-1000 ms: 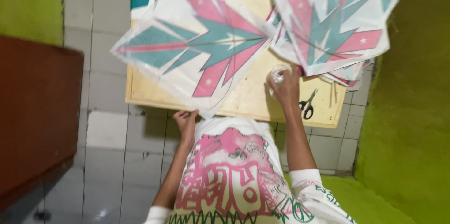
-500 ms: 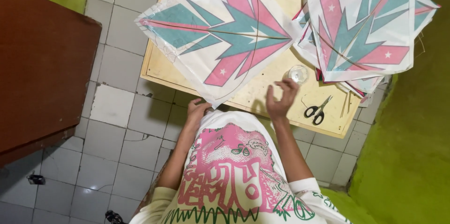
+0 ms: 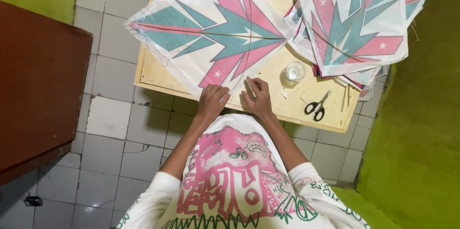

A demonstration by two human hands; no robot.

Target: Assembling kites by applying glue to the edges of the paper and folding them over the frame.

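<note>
Bare strip of pale yellow wooden bench [image 3: 268, 73] between the big white paper kite with pink-teal star print [image 3: 211, 32] and the stacked kites [image 3: 354, 23]. Small clear round container [image 3: 294, 71] and black-handled scissors [image 3: 317, 107] clutter its right part. Near bench edge right of both hands open.

We reach both bare forearms forward from short white sleeves, elbows bent and spread wide, wrists drawing in toward each other. Our left hand [image 3: 212, 100] lies palm down with its fingers curled loosely under, knuckles up. Our right hand [image 3: 257, 96] sits just beside it, also palm down, fingers stretched flatter and fanned forward. The two hands are close together but not touching.
</note>
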